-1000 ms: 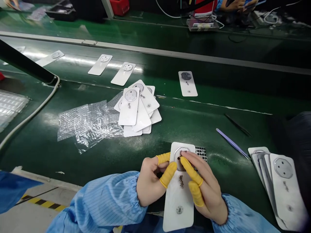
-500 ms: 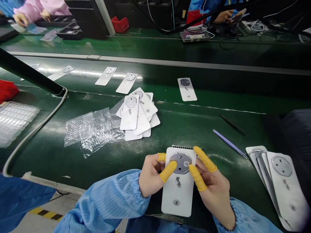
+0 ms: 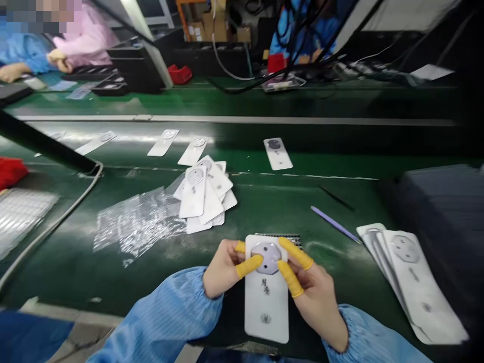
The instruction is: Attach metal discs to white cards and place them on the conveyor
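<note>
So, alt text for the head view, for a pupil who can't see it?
Someone's left hand and right hand, with yellow finger covers, hold a white panel at a green worktop. A pile of similar panels lies left; a purple tool and another stack lie right.

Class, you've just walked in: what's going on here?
A person in blue sleeves holds a white panel in the left hand, its thumb on the grey disc. Yellow-capped fingers of the right hand are at the panel's right edge. A sheet of black dots shows behind it. To the left, a pile of similar panels lies beside clear bags; to the right are a purple tool and another stack.
</note>
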`<state>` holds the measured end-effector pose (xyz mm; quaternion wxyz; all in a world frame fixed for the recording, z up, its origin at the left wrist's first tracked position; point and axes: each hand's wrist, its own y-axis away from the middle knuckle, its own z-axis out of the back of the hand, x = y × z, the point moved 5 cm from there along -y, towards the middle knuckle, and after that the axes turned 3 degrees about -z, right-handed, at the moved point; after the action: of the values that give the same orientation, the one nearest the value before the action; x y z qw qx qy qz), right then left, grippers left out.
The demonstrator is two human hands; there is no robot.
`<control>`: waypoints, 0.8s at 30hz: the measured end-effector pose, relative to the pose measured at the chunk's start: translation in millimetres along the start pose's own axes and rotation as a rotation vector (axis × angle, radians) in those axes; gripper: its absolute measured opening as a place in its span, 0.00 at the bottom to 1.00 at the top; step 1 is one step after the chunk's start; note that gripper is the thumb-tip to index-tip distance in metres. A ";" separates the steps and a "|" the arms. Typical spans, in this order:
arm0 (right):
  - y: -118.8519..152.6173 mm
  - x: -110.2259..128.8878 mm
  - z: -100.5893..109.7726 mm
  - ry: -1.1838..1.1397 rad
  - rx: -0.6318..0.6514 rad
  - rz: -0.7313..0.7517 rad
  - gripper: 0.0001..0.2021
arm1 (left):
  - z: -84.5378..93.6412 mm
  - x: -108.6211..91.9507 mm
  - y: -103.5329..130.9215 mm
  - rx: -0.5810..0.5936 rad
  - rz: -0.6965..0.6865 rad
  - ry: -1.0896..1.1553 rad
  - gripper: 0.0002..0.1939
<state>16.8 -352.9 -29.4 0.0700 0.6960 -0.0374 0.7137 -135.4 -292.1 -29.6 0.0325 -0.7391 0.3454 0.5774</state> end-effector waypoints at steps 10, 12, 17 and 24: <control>9.7 11.0 68.2 -0.169 -0.159 -0.067 0.23 | -73.5 -19.9 -37.6 0.187 -0.043 -0.551 0.24; 17.4 9.5 128.9 0.071 -0.369 -0.050 0.22 | -91.7 -34.7 -73.2 0.232 -0.125 -0.786 0.25; 11.7 -18.7 275.1 0.671 -0.508 0.063 0.21 | -71.5 -109.9 -200.6 -0.159 -0.279 -1.156 0.21; 18.0 -53.9 296.5 1.218 -0.308 0.393 0.19 | -31.8 -157.0 -301.8 -0.259 -0.285 -1.268 0.17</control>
<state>308.2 -418.1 -74.1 0.0459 0.1300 -0.2192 0.9659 41.6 -3.0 12.5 0.2164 -0.2923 0.0860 0.9275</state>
